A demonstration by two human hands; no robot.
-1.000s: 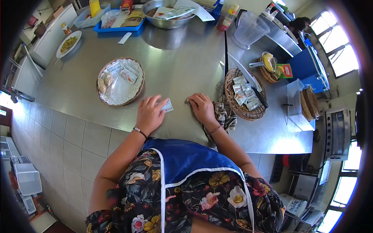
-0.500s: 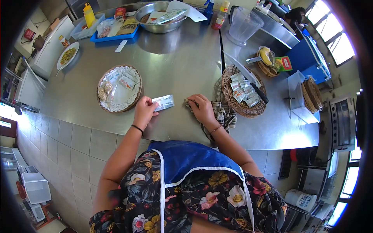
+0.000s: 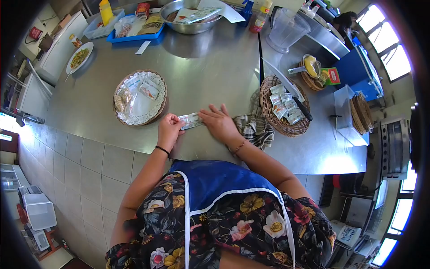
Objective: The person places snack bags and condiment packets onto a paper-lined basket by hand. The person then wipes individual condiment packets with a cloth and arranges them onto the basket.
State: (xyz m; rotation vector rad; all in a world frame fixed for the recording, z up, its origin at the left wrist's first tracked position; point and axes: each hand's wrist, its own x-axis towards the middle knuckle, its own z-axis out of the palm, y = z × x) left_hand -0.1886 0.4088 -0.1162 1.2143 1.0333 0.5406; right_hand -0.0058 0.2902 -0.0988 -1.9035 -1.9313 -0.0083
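My left hand (image 3: 169,131) pinches the left end of a small printed packet (image 3: 190,120) low over the steel table. Fingers spread, my right hand (image 3: 219,124) lies palm down with its fingertips at the packet's right end. A checked cloth (image 3: 255,128) is bunched just right of that hand. Left of my hands sits a doily-lined basket (image 3: 139,97) with several packets inside. On the right, a wicker basket (image 3: 283,105) contains several small packets, and a knife (image 3: 291,92) lies across it.
At the back are a blue tray (image 3: 135,37), a steel bowl (image 3: 191,27), a spray bottle (image 3: 246,12) and a clear jug (image 3: 288,29). A plate of food (image 3: 80,58) is at the far left. Another person (image 3: 345,21) is at the back right.
My left hand has picked up the packet from the table and holds it pinched. My right hand has let go of the cloth, opened and moved left to the packet.
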